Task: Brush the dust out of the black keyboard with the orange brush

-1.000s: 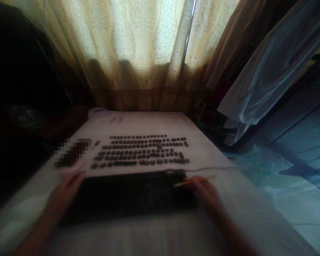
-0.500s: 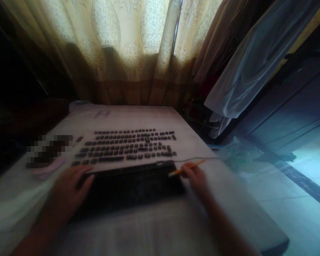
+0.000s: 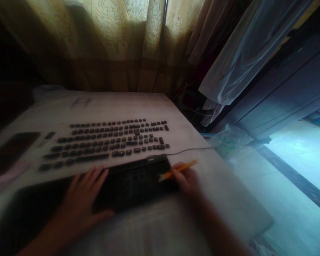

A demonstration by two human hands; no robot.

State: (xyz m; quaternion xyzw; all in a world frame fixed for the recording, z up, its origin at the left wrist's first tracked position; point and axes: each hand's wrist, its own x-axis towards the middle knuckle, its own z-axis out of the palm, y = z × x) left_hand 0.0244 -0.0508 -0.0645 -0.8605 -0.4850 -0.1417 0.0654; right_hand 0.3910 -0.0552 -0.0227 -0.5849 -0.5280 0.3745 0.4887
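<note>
While keycaps (image 3: 112, 146) line the pale table (image 3: 218, 192), backlit curtains (image 3: 109, 39) hang behind.

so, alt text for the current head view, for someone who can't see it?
Left hand spread on a black keyboard base, right hand holding a slim orange pale-tipped tool at its right end. Behind it, black keycaps lie in rows on a pale table, patterned curtains beyond.

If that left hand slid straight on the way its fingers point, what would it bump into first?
Probably the nearest row of loose black keycaps, just past the far edge of the flat black keyboard body under the left hand; blur makes the hand's height unclear.
</note>
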